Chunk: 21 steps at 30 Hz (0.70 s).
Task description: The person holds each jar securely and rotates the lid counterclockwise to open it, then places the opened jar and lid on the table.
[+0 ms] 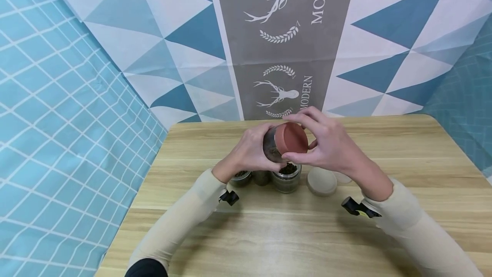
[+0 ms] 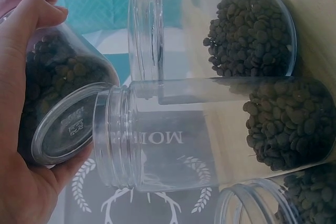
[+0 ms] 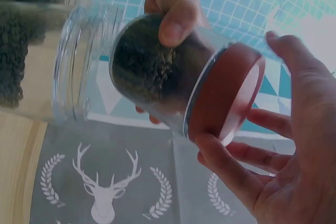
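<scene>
My left hand (image 1: pixel 251 144) grips a clear glass jar (image 3: pixel 152 66) part-filled with dark brown beans or pellets, its thumb and fingers wrapped round the glass. The jar is tilted in the air, its base toward the standing jars and its reddish-brown lid (image 1: pixel 295 137) toward my right hand (image 1: pixel 330 142). Fingers of that hand curl round the lid's rim, and one fingertip presses its edge in the right wrist view. The lid sits on the jar mouth. Just below, an uncovered jar (image 1: pixel 285 185) stands with dark pieces inside.
Beside that jar stand two more jars, a middle one (image 1: pixel 261 178) and a left one (image 1: pixel 241 180), partly behind my left hand. A pale round lid (image 1: pixel 322 183) lies to the right, overlapping another pale lid (image 1: pixel 342 177) in view. A patterned cloth (image 1: pixel 276 54) hangs behind the wooden table (image 1: pixel 269 238).
</scene>
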Motion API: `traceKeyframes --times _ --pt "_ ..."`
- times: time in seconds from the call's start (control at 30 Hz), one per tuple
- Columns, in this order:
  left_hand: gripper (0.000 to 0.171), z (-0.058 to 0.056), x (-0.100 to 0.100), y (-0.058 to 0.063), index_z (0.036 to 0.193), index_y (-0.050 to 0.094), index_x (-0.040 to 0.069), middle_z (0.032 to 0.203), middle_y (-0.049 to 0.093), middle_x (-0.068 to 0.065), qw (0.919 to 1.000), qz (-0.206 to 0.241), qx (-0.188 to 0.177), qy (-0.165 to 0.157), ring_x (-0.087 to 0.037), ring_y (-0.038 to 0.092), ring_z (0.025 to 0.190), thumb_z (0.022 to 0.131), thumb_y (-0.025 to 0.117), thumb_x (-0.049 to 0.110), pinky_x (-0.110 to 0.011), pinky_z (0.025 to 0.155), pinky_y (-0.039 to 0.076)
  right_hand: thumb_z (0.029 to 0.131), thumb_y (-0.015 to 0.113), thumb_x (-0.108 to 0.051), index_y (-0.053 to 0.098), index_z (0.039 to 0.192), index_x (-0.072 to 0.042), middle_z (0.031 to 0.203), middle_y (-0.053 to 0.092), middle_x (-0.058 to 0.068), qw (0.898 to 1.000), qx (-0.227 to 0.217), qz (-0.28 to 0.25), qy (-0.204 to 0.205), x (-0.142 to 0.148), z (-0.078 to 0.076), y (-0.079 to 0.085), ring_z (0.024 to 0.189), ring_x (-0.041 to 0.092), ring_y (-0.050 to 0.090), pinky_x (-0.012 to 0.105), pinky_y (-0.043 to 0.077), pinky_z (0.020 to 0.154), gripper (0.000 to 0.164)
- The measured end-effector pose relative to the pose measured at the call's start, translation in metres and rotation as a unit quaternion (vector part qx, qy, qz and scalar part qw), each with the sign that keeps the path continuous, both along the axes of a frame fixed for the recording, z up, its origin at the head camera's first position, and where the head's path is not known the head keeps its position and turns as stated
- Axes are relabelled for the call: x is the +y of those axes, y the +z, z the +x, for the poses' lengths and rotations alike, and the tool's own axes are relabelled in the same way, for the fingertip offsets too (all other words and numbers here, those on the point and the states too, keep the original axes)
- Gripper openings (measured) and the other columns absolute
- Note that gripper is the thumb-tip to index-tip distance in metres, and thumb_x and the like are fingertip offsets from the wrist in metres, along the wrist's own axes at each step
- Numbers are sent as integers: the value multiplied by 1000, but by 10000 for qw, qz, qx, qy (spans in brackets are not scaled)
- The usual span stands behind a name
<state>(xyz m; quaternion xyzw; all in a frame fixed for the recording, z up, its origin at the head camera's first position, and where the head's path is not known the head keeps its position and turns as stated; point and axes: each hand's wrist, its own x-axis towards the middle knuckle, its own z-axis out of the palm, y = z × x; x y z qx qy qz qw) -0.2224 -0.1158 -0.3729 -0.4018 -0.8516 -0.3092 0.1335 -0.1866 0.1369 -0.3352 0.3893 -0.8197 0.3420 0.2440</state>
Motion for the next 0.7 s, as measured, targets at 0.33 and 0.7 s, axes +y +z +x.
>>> traceKeyframes --times 0.33,0.7 --pt "89 0 0 -1 143 65 1 124 80 -12 10000 8 41 -46 -23 78 106 67 100 31 -37 94 67 78 98 -23 79 133 -14 117 72 9 10000 -26 -17 65 -3 0 -2 83 18 75 25 64 58 59" --pt "89 0 0 -2 143 65 1 122 80 -12 10000 6 41 -21 -23 78 105 66 100 31 -36 92 67 77 99 -22 79 136 -12 126 76 12 9957 598 223 675 3 -10 -2 103 24 76 34 68 71 63"
